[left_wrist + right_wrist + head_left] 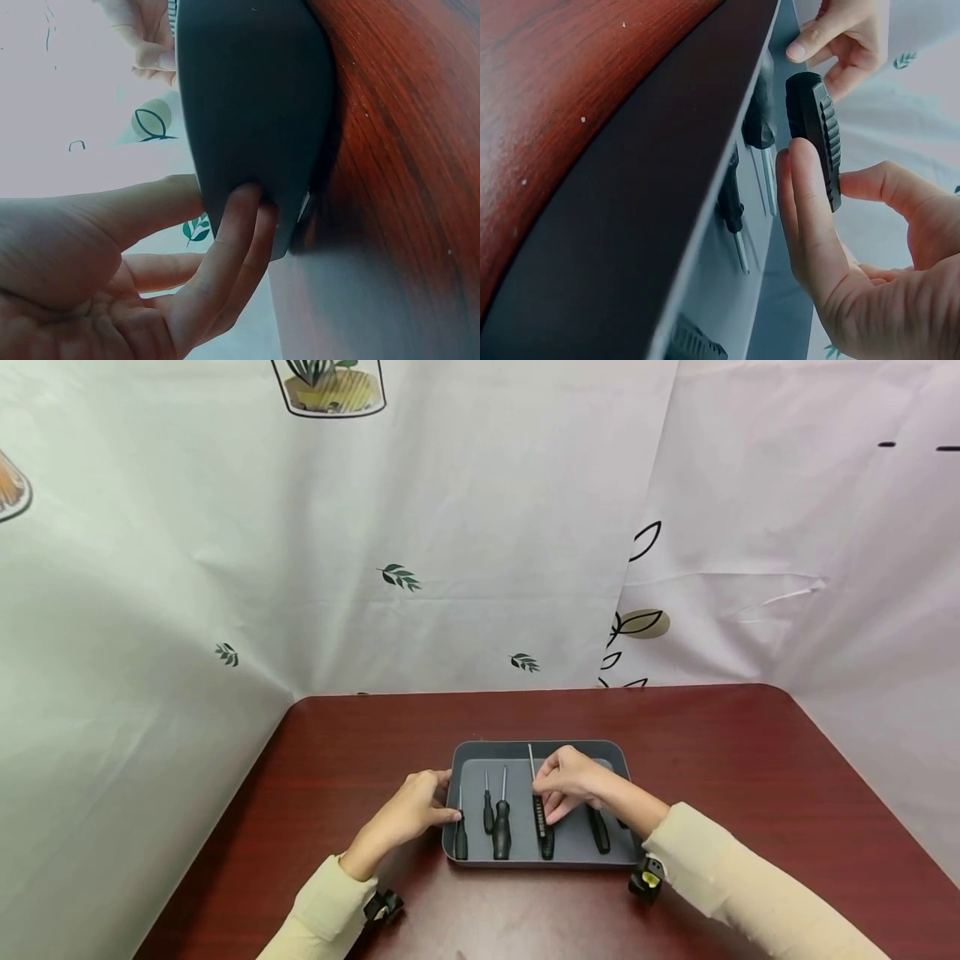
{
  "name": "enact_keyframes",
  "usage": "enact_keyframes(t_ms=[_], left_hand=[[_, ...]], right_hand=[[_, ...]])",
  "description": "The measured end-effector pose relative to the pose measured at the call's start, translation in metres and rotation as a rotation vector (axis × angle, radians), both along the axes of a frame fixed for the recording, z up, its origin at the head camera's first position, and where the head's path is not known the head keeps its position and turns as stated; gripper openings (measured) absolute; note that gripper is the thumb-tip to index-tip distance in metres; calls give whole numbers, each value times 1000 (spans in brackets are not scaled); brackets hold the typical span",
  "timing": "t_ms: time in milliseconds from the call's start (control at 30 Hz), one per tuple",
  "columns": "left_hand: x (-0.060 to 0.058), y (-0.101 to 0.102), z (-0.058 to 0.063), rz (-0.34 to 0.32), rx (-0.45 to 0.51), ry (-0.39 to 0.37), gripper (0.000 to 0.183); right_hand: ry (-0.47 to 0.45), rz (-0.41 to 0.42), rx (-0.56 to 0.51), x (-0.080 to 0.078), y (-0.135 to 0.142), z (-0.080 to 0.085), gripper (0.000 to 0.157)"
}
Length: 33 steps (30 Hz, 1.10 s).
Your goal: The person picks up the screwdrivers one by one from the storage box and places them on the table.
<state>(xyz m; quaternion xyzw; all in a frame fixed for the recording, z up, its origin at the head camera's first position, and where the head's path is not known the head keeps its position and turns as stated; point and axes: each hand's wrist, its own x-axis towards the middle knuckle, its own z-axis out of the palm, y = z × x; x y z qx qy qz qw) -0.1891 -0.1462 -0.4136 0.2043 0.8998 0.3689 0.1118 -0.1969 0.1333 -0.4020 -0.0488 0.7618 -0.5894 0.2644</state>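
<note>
My right hand (573, 781) pinches a screwdriver (539, 817) by its black ribbed handle, above the middle of a grey tray (543, 865). Its thin metal shaft points toward the tray's far side. In the right wrist view, thumb and fingertips press opposite sides of the handle (817, 127). At the tray's left end, my left hand (411, 806) grips the rim, thumb over the edge and fingers against the outer wall (255, 97). Inside the tray, several black-handled screwdrivers lie to the left, among them a thick one (502, 831) and a smaller one (488, 814).
Another black handle (598, 831) lies in the tray's right part, partly hidden under my right forearm. The tray stands on a reddish-brown table (375, 735). A white patterned curtain (480, 527) hangs behind and on both sides of the table.
</note>
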Motion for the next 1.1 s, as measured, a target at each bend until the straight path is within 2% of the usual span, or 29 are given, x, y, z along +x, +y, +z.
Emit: enact_keyframes(t_ms=[367, 533, 1100], left_hand=[[0, 0, 4, 17, -10, 13, 65], [1, 0, 3, 3, -20, 22, 64], [1, 2, 2, 31, -46, 10, 63]], right_hand=[[13, 9, 29, 0, 14, 5, 7], [8, 13, 20, 2, 21, 6, 7], [-11, -16, 16, 7, 38, 12, 9]])
